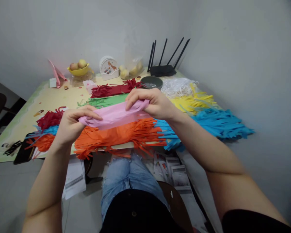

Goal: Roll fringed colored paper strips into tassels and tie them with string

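A strip of pink tissue paper (115, 115) is stretched level between my two hands, above the table's front edge. My left hand (75, 121) pinches its left end, and my right hand (151, 102) grips the right end with the fingers bent over it. Just below lies a pile of orange fringed paper (106, 137). Behind the pink strip are green fringed paper (111, 100) and dark red fringed paper (116, 90), partly hidden by my hands. Blue fringed paper (218, 123) and yellow fringed paper (196, 102) lie to the right.
At the back stand a black router (163, 70), a dark bowl (151, 82), a yellow fruit bowl (79, 70) and a white holder (109, 69). White string (179, 87) lies near the wall. A black phone-like object (24, 152) rests at the front left, beside small red tassels (49, 119).
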Tool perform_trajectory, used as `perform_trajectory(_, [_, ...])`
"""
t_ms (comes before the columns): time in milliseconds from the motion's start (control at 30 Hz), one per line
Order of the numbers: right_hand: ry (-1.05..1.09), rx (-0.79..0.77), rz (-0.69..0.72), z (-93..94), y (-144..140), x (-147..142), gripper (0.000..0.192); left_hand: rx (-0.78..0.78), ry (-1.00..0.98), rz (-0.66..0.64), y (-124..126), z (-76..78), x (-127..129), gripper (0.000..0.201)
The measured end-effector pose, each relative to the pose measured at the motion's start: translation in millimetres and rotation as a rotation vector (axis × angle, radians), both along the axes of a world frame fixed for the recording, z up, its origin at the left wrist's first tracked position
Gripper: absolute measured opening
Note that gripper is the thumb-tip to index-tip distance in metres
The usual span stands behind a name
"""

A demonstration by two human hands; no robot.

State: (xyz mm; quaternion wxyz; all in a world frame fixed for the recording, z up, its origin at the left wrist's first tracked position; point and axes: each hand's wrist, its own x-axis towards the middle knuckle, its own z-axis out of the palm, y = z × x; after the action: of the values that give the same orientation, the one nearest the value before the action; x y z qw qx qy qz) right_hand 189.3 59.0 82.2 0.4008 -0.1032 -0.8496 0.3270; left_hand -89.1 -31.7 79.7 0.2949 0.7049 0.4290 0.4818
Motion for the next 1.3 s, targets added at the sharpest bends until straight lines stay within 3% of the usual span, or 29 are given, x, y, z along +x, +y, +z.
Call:
perform_trajectory(133, [-0.084, 0.033, 0.046, 7.3, 7.5, 8.3, 0.028, 0.000, 0.148, 0.024, -5.4, 16.6, -2.9, 0.022])
perform_trajectory(267, [-0.252, 0.011, 0.148, 17.7, 15.3, 15.9, 0.032, -0.161, 0.279, -0.089, -7.0, 32.3, -6.3, 0.037])
perform_trajectory(367, [-0.233, 0.020, 0.111, 16.9, 14.8, 11.7, 0.024, -0.157, 0.260, 0.006, -2.6, 28.3, -3.2, 0.029])
perform_trajectory(467, [-0.144, 0.039, -0.029, 11.0, 6.7, 1.8, 0.018, -0.106, 0.216, 0.132, 3.3, 16.7, 4.4, 0.028])
perform_trajectory(533, [-0.118, 0.017, -0.119, 8.2, 0.4, -3.5, 0.023, -0.113, 0.192, 0.145, 5.8, 11.6, 8.7, 0.040])
perform_trajectory(600, [-0.110, -0.020, -0.179, 6.9, -3.4, -6.3, 0.027, -0.156, 0.233, 0.141, 6.6, 10.5, 11.3, 0.036])
perform_trajectory(667, [-0.113, -0.047, -0.199, 6.4, -3.8, -7.2, 0.026, -0.180, 0.309, 0.141, 6.1, 12.1, 12.5, 0.022])
perform_trajectory(900, [-0.283, -0.018, -0.149, 4.7, 3.0, -5.5, 0.019, -0.122, 0.361, 0.128, 3.4, 16.3, 13.9, 0.031])
perform_trajectory(1067, [-0.158, -0.115, -0.159, 0.0, -3.5, -6.3, 0.018, -0.133, 0.221, 0.170, -0.3, 13.0, 17.5, 0.025])
perform_trajectory(1167, [-0.051, -0.210, -0.120, -6.8, -8.6, -7.9, 0.013, -0.141, 0.058, 0.207, -2.3, 4.6, 17.8, 0.018])
perform_trajectory(1300, [0.068, -0.219, -0.100, -14.7, -13.6, -8.4, 0.015, -0.177, -0.193, 0.187, -2.9, -9.0, 16.1, 0.014])
